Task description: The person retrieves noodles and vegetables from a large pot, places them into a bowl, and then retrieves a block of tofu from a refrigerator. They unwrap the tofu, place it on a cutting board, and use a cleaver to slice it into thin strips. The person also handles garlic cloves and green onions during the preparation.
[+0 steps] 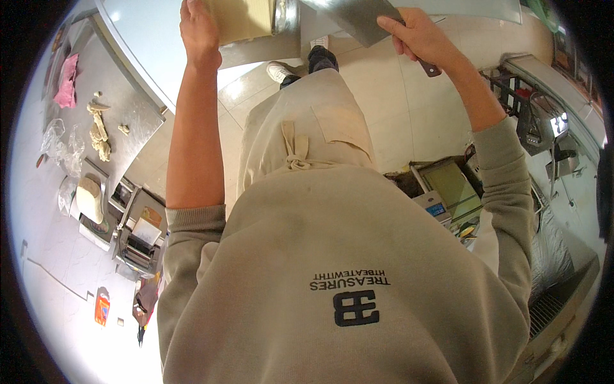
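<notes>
In my right hand is a cleaver with a broad grey rectangular blade. Its dark riveted handle sticks out below my fingers, and the blade points to the left. My left hand is at the left side of a pale yellow slab, probably dough. The upper frame edge cuts off its fingertips, so its grip is unclear. Beneath the slab lies a flat metal sheet or tray, whose front edge shows above the floor. The cleaver is to the right of the slab, apart from it.
A steel table on the left bears dough scraps, a pink cloth and clear plastic bags. A digital scale stands low on the right. Tiled floor and my shoes show ahead of my apron.
</notes>
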Tool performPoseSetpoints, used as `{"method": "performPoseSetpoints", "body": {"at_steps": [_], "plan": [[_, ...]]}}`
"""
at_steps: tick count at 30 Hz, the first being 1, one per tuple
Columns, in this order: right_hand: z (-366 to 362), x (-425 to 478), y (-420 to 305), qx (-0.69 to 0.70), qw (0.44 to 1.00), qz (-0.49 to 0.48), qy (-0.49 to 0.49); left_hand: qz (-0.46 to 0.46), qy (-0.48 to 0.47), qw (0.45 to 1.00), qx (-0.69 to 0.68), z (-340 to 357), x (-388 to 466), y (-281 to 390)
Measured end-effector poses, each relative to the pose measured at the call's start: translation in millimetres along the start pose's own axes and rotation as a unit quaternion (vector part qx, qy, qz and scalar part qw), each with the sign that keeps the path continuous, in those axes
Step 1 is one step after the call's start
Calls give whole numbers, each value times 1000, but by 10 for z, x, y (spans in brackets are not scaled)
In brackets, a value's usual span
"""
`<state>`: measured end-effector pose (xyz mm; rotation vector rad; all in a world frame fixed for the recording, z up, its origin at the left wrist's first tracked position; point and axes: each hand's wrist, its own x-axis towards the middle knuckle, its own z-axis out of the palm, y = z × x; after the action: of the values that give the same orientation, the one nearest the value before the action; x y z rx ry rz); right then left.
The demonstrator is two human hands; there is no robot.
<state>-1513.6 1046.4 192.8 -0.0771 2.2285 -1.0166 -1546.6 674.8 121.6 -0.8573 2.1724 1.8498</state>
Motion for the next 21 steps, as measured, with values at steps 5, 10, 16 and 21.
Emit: {"method": "performPoseSetpoints", "body": {"at_steps": [5, 10, 16, 21], "plan": [[200, -84, 145, -22, 1000, 15, -4, 10, -5, 1000, -4, -12, -18, 15], [493, -225, 214, -3, 1000, 15, 3, 16, -11, 1000, -11, -27, -36, 11], [781, -358, 265, 0, 999, 39, -13, 30, -10, 999, -24, -81, -55, -7], [966, -484, 193, 100, 987, 104, -76, 86, 25, 995, -45, -201, -272, -62]]}}
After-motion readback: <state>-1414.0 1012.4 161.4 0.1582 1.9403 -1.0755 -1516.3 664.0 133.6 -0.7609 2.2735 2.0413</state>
